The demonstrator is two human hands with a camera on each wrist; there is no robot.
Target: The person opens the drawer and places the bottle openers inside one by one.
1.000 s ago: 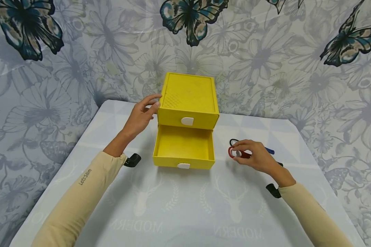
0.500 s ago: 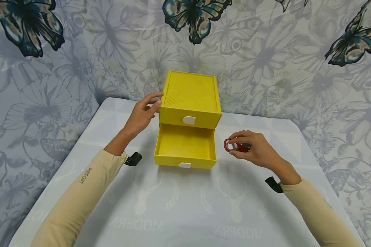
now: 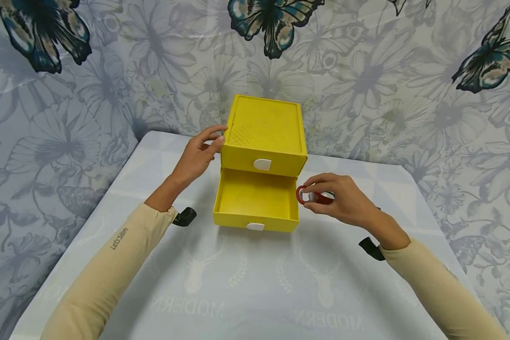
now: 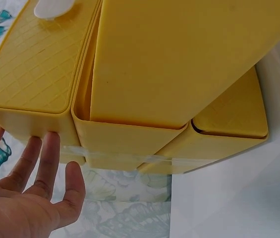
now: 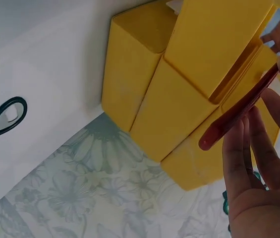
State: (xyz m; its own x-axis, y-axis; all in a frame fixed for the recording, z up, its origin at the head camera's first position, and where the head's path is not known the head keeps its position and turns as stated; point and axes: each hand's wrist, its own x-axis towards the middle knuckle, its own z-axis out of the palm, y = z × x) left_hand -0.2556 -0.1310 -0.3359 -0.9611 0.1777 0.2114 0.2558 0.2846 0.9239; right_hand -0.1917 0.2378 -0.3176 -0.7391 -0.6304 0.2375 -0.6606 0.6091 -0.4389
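A yellow drawer unit (image 3: 265, 125) stands at the back of the table, with its middle drawer (image 3: 233, 220) pulled out and nothing lying inside. My left hand (image 3: 195, 158) touches the unit's left side with outstretched fingers; in the left wrist view, its fingertips (image 4: 51, 141) meet the side of the top tier. Between thumb and fingers, my right hand (image 3: 348, 200) pinches a red tool with a ring-shaped head (image 3: 323, 199) just right of the open drawer. The right wrist view shows its slim, slightly bent handle (image 5: 239, 111); the head is mostly covered by fingers there.
A dark-handled tool with an oval loop head (image 5: 10, 116) lies on the white table (image 3: 259, 278), mostly behind my right hand in the head view. White knobs (image 3: 262, 164) stick out from the drawer fronts. A patterned wall covering (image 3: 365, 104) rises behind.
My right hand has lifted the red tool from beside the dark one and carried it left to the open drawer's right edge. The left hand stays on the unit; the view has shifted slightly.
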